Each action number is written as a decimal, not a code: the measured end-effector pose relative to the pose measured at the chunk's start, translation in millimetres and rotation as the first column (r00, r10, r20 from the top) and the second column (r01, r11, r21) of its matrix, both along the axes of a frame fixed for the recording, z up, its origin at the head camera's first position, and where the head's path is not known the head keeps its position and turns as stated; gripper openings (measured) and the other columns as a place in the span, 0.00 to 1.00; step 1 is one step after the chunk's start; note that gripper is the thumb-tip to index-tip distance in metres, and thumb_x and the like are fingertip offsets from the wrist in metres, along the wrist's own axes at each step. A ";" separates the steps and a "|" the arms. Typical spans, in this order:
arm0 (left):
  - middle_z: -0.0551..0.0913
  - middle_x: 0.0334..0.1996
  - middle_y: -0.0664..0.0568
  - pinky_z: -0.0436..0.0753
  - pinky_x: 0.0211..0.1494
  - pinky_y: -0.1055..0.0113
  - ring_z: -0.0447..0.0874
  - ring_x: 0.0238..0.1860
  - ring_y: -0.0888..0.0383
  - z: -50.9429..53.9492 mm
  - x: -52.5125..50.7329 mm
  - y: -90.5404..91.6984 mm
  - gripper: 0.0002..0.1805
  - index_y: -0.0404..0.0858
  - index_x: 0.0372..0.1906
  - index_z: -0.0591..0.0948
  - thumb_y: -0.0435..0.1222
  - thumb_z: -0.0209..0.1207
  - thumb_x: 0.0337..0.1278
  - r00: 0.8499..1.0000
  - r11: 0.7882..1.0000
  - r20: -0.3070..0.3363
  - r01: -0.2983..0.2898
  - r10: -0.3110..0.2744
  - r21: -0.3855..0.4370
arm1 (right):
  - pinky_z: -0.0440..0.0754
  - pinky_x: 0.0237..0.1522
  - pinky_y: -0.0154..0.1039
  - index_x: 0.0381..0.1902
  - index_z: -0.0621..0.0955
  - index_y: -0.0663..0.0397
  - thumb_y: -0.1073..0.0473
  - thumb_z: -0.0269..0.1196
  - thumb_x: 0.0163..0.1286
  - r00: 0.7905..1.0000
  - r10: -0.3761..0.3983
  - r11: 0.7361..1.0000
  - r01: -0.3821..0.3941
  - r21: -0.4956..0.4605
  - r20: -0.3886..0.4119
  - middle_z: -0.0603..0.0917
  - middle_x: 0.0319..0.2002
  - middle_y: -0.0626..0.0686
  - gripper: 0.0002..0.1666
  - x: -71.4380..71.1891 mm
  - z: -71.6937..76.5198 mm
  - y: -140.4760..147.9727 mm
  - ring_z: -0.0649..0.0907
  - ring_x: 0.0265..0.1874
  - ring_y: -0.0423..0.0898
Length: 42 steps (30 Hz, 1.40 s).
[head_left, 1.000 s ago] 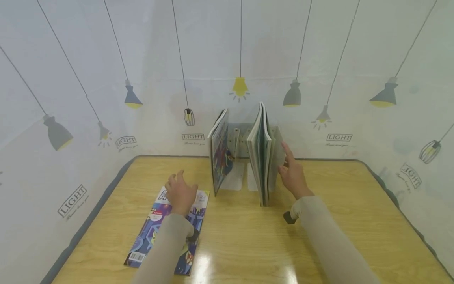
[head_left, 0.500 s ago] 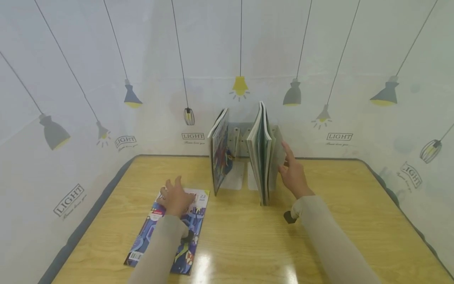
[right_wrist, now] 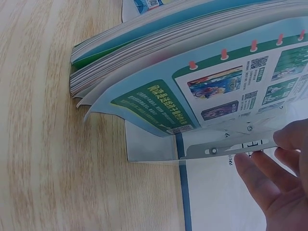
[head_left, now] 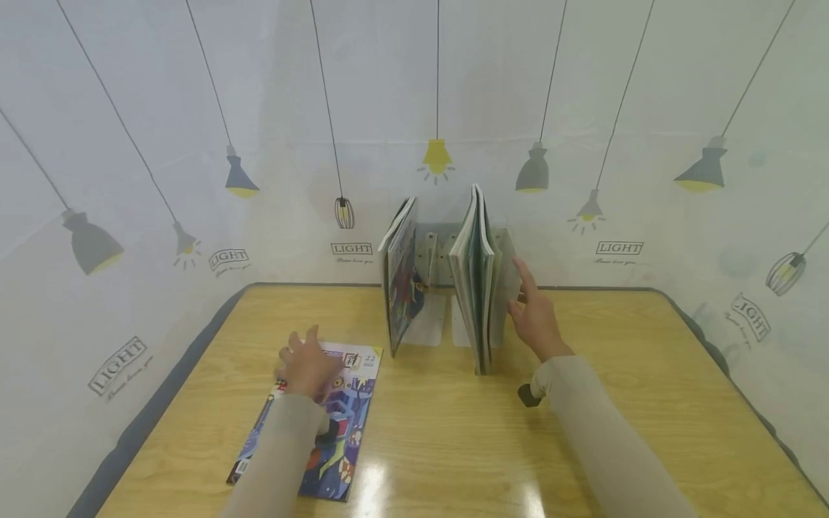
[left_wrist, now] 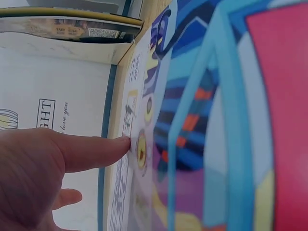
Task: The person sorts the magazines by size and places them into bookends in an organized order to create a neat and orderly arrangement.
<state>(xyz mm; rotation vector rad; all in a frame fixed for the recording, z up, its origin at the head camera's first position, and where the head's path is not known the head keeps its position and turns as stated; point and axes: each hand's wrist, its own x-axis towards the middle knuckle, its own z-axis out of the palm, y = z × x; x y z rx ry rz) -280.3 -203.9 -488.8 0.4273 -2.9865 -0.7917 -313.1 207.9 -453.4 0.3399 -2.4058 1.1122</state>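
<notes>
A colourful magazine (head_left: 352, 410) lies flat on the table at front left. Over its far left part is my left hand (head_left: 307, 367), fingers spread and bent; the thumb (left_wrist: 96, 151) touches the cover near the title in the left wrist view. A metal bookend (right_wrist: 154, 142) stands at the right of several upright magazines (head_left: 476, 288). My right hand (head_left: 536, 316) holds this plate's edge, its thumb (right_wrist: 291, 134) on one side and fingers (right_wrist: 264, 173) on the other. Its index finger points away along the plate in the head view.
Another upright magazine (head_left: 399, 280) leans at the rack's left side, with a gap between it and the right-hand magazines. Metal base plates (head_left: 424, 324) lie in that gap. A printed lamp-pattern cloth (head_left: 291, 173) rises behind the wooden table (head_left: 421, 439).
My left hand has slid left and slightly nearer across the magazine, uncovering more of its title. The right hand and the upright magazines stay where they were.
</notes>
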 end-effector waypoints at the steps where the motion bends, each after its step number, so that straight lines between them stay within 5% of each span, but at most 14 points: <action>1: 0.50 0.70 0.29 0.56 0.54 0.22 0.52 0.63 0.25 0.7 0.4 -1.7 0.57 0.43 0.75 0.56 0.44 0.72 0.35 1.000 1.000 0.002 0.002 -0.002 -0.005 | 0.82 0.45 0.60 0.77 0.52 0.35 0.76 0.60 0.63 1.000 0.001 1.000 -0.001 0.000 0.001 0.74 0.51 0.80 0.53 0.1 0.1 0.0 0.80 0.47 0.70; 16: 0.63 0.61 0.28 0.67 0.52 0.30 0.63 0.54 0.29 7.2 7.4 -36.8 0.54 0.40 0.72 0.62 0.41 0.75 0.32 0.992 0.996 0.089 0.087 -0.085 -0.019 | 0.82 0.45 0.60 0.77 0.53 0.33 0.76 0.61 0.62 1.000 0.003 1.000 -0.003 -0.004 -0.016 0.73 0.53 0.81 0.54 -3.3 -2.0 1.5 0.80 0.47 0.70; 31: 0.71 0.55 0.31 0.69 0.51 0.37 0.65 0.52 0.33 7.4 10.9 -50.1 0.47 0.41 0.68 0.71 0.40 0.76 0.33 0.989 0.991 0.076 0.127 -0.130 0.046 | 0.82 0.45 0.59 0.77 0.51 0.32 0.75 0.61 0.63 1.000 -0.003 1.000 0.003 0.005 -0.003 0.73 0.53 0.80 0.54 -2.6 -1.8 1.1 0.80 0.47 0.70; 42: 0.73 0.60 0.33 0.66 0.60 0.34 0.67 0.59 0.31 8.7 12.0 -57.8 0.41 0.40 0.66 0.73 0.33 0.72 0.39 0.987 0.985 0.072 0.134 -0.142 0.109 | 0.82 0.45 0.59 0.77 0.52 0.32 0.75 0.60 0.63 1.000 -0.003 1.000 0.003 -0.001 0.002 0.73 0.54 0.80 0.54 -1.5 -0.2 0.4 0.80 0.48 0.70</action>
